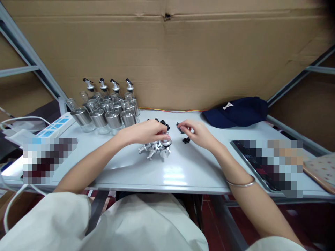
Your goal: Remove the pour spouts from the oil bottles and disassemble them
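The left hand (143, 132) partly hides the spouts (164, 152). Black bits (186, 140) near the right hand (198, 134) are too small to identify. Pixelation masks the right device (247, 158).

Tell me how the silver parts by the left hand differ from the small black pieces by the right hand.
The silver parts are shiny; the black pieces are dark. The silver parts are larger, the black pieces tiny. Both form loose clusters on the white table.
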### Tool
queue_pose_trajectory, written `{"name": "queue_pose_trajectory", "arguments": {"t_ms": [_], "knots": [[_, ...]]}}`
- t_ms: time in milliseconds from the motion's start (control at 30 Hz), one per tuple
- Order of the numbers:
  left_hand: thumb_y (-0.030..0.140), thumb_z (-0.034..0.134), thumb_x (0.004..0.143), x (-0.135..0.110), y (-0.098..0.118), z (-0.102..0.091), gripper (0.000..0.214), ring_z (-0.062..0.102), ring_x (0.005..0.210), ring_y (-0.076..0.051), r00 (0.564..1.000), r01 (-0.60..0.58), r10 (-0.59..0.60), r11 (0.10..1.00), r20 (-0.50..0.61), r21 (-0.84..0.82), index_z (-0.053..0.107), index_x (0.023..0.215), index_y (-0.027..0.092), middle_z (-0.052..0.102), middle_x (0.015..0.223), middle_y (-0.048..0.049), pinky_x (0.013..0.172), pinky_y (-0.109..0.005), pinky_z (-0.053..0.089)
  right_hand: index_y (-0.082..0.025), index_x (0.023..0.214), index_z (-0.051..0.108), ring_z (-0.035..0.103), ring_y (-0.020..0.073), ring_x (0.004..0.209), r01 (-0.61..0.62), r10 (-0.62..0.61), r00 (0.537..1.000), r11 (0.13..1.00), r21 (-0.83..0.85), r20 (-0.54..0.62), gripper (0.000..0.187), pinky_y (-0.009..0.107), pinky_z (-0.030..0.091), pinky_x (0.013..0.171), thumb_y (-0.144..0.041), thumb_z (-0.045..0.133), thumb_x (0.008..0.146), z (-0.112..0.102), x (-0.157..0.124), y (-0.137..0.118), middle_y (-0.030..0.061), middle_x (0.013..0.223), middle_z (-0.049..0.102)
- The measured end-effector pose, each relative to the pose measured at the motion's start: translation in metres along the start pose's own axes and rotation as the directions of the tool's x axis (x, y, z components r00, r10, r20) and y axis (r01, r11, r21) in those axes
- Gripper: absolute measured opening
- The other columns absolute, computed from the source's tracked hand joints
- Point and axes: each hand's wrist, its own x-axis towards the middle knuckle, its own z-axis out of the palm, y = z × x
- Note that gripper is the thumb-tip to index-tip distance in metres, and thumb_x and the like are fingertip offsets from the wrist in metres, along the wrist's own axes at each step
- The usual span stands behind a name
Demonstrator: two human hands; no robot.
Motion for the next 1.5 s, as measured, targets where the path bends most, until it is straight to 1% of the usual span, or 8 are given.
{"name": "queue_pose_trajectory", "arguments": {"t_ms": [267,400,633,800,900,1033,1200,1500], "knots": [[0.042,0.039,0.091,0.002,-0.006,0.001,0.037,0.037,0.049,-0.009,1.0,0.001,-0.001,1.0,-0.023,0.018,0.049,0.067,0.016,0.046,0.057,0.0009,0.049,-0.023,0.024,-0.017,0.087,0.064,0.059,0.0169,0.07,-0.061,0.063,0.998,0.987,0.151,-0.011,0.022,0.029,0.044,0.064,-0.028,0.046,0.085,-0.006,0.0,-0.006,0.0064,0.079,0.066],[0.042,0.037,0.092,0.007,-0.006,0.007,0.036,0.039,0.051,-0.01,0.999,0.004,-0.003,1.0,-0.045,0.029,0.049,0.069,0.016,0.049,0.061,0.0004,0.05,-0.023,0.025,-0.017,0.09,0.063,0.055,0.0141,0.066,-0.081,0.043,0.994,0.915,0.395,0.102,0.027,0.028,0.045,0.065,-0.04,0.062,0.076,0.0,-0.002,-0.03,0.0029,0.075,0.063],[0.035,0.045,0.091,0.016,-0.006,0.02,0.027,0.047,0.061,-0.012,0.995,-0.034,0.041,0.996,-0.088,0.077,0.054,0.075,0.014,0.057,0.071,-0.0025,0.056,-0.022,0.029,-0.016,0.076,0.057,0.045,0.0094,0.056,-0.182,0.065,0.969,0.843,0.507,0.239,0.026,0.024,0.037,0.055,-0.039,0.068,0.07,0.016,-0.006,-0.042,-0.003,0.062,0.051],[0.034,0.041,0.092,0.014,-0.002,0.022,0.024,0.052,0.067,-0.012,0.982,-0.105,0.094,0.993,-0.163,-0.058,0.054,0.083,0.016,0.059,0.077,-0.002,0.06,-0.022,0.034,-0.016,0.075,0.056,0.051,0.0108,0.059,-0.246,0.086,0.954,0.772,0.586,0.287,0.025,0.024,0.039,0.057,-0.04,0.063,0.075,0.016,-0.007,-0.041,-0.0015,0.063,0.057],[0.039,0.044,0.09,0.011,-0.003,0.021,0.022,0.054,0.073,-0.013,0.969,-0.147,0.126,0.985,-0.213,-0.085,0.05,0.091,0.017,0.059,0.084,-0.0027,0.064,-0.023,0.038,-0.017,0.072,0.055,0.051,0.0109,0.057,-0.25,0.123,0.963,0.751,0.612,0.242,0.027,0.025,0.039,0.057,-0.043,0.061,0.076,0.016,-0.005,-0.041,-0.0014,0.06,0.057],[0.039,0.058,0.082,0.011,-0.012,0.021,0.03,0.054,0.078,-0.016,0.93,-0.139,0.153,0.988,-0.335,0.065,0.045,0.096,0.016,0.056,0.094,-0.0066,0.064,-0.025,0.04,-0.018,0.073,0.054,0.051,0.0104,0.054,-0.238,0.238,0.965,0.626,0.742,0.109,0.032,0.025,0.042,0.058,-0.048,0.065,0.073,0.013,-0.001,-0.036,-0.0021,0.058,0.058],[0.024,0.044,0.088,0.017,-0.022,0.023,0.01,0.055,0.071,-0.015,0.905,-0.144,0.25,0.941,-0.343,0.305,0.049,0.087,0.016,0.06,0.086,-0.0054,0.067,-0.027,0.038,-0.017,0.072,0.057,0.052,0.0104,0.055,-0.305,0.259,0.944,0.464,0.832,0.202,0.032,0.026,0.042,0.057,-0.048,0.068,0.071,0.012,-0.001,-0.032,-0.0009,0.06,0.059],[0.035,0.041,0.088,0.015,-0.015,0.023,0.025,0.056,0.062,-0.015,0.845,-0.124,0.37,0.838,-0.386,0.531,0.052,0.08,0.014,0.065,0.075,-0.0046,0.065,-0.029,0.035,-0.018,0.079,0.059,0.055,0.0103,0.055,-0.214,0.209,0.969,0.446,0.869,0.132,0.03,0.026,0.043,0.06,-0.045,0.069,0.072,0.007,-0.002,-0.038,-0.0015,0.062,0.062]]}}
